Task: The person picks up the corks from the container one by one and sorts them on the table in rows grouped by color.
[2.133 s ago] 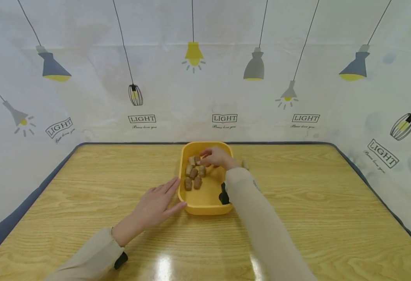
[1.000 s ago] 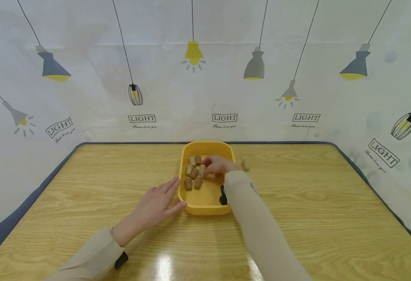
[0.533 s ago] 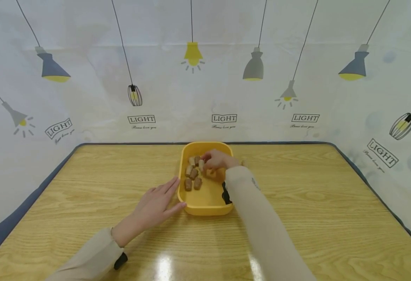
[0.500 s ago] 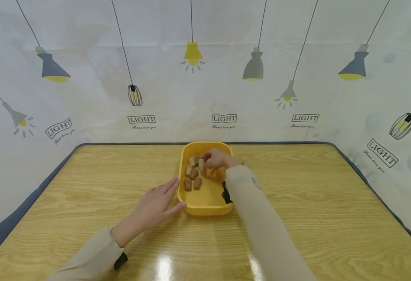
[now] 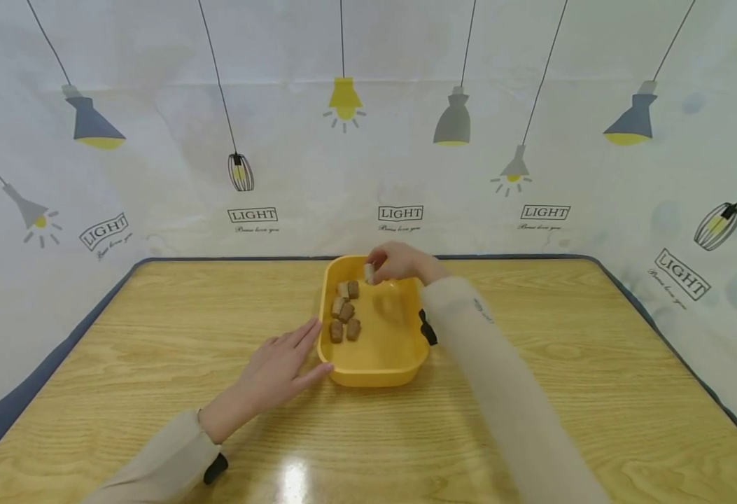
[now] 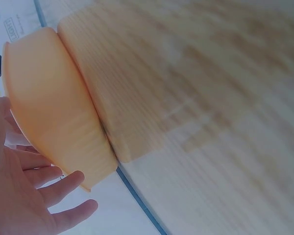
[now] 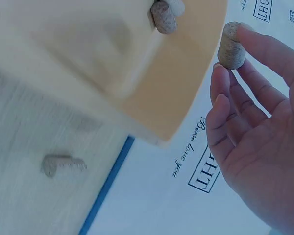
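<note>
Lamp-print white backdrop [image 5: 305,154], glossy wood-grain table [image 5: 563,364]

A pale speckled cork [image 7: 231,46] is staying pinched, almost upright, in the right hand [image 5: 399,262] – it is hanging above the yellow bin [image 5: 377,378], towards 12 o'clock. Six tan and brown corks [image 5: 346,313] are resting inside, around 9 o'clock; the left hand [image 5: 276,369] is touching the bin at 8 o'clock.

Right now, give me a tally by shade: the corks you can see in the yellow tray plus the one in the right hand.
Darker brown corks: 4, all in the yellow tray
Paler tan corks: 3, two in the tray and one held cork in the right hand
Total: 7
</note>
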### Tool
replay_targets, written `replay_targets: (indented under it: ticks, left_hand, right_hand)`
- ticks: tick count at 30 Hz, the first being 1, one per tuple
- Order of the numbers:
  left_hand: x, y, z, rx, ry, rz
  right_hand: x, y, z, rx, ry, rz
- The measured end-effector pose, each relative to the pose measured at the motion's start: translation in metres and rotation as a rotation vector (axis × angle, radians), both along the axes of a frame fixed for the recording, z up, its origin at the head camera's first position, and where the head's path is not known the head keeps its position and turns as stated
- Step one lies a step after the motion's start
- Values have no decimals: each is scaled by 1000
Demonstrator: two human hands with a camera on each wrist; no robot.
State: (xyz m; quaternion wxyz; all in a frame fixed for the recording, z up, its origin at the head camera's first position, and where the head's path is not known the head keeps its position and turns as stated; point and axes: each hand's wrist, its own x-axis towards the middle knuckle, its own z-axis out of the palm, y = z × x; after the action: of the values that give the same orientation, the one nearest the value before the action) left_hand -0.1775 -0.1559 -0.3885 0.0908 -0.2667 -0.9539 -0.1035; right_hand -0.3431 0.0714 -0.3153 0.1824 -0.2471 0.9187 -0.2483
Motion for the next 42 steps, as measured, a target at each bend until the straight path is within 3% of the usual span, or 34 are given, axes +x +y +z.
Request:
replay_targets:
  ticks: [6,17,31,42]
  left_hand:
    - [-1,0,-1,-10,10,2]
    - [-1,0,-1,-13,-2,4]
    - [-1,0,-3,-10,34,-4]
    - [-1,-1,-2,-19,10,1]
  right_hand:
    - [0,10,5,40,71,43]
    - [8,35,9,13,161,144]
    - [12,76,5,8,196,119]
    - [17,105,1,-2,189,83]
